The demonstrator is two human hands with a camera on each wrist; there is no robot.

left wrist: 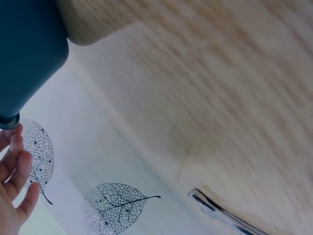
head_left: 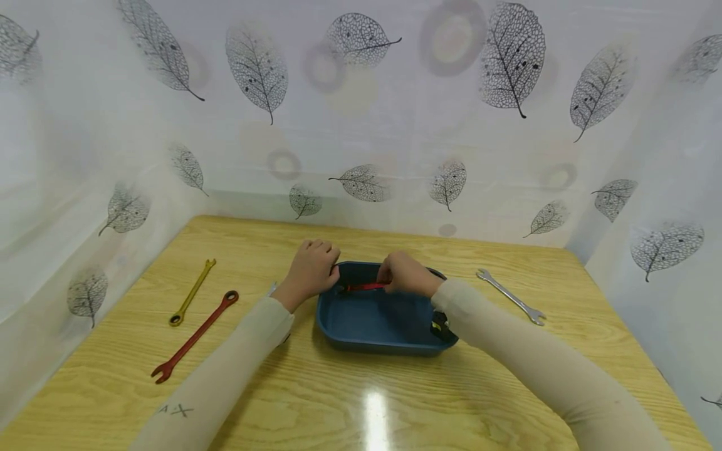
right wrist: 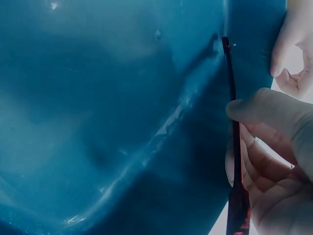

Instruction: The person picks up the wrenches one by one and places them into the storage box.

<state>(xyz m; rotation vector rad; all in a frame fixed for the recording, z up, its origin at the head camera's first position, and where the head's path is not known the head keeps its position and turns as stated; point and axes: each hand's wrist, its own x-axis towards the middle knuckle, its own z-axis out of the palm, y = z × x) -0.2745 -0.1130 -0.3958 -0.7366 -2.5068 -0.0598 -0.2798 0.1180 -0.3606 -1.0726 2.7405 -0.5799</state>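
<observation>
A blue plastic bin (head_left: 372, 346) stands on the table in front of me. My left hand (head_left: 312, 266) grips its far left corner, and the left wrist view shows the fingertips at the bin's rim (left wrist: 11, 122). Inside the bin, along the far wall, my right hand (head_left: 407, 274) pinches a slim red wrench (head_left: 363, 287) between thumb and fingers. In the right wrist view the wrench (right wrist: 232, 78) is seen edge-on, beside the bin wall. A black item with a yellow mark (head_left: 440, 326) sits at the bin's right end, partly hidden by my right sleeve.
Left on the table lie a yellow wrench (head_left: 193, 292) and a larger red wrench (head_left: 194, 337). A silver wrench (head_left: 510, 296) lies right of the bin. Another silver tool (left wrist: 222, 215) is mostly hidden by my left forearm. Leaf-printed curtains (head_left: 395, 125) surround the table.
</observation>
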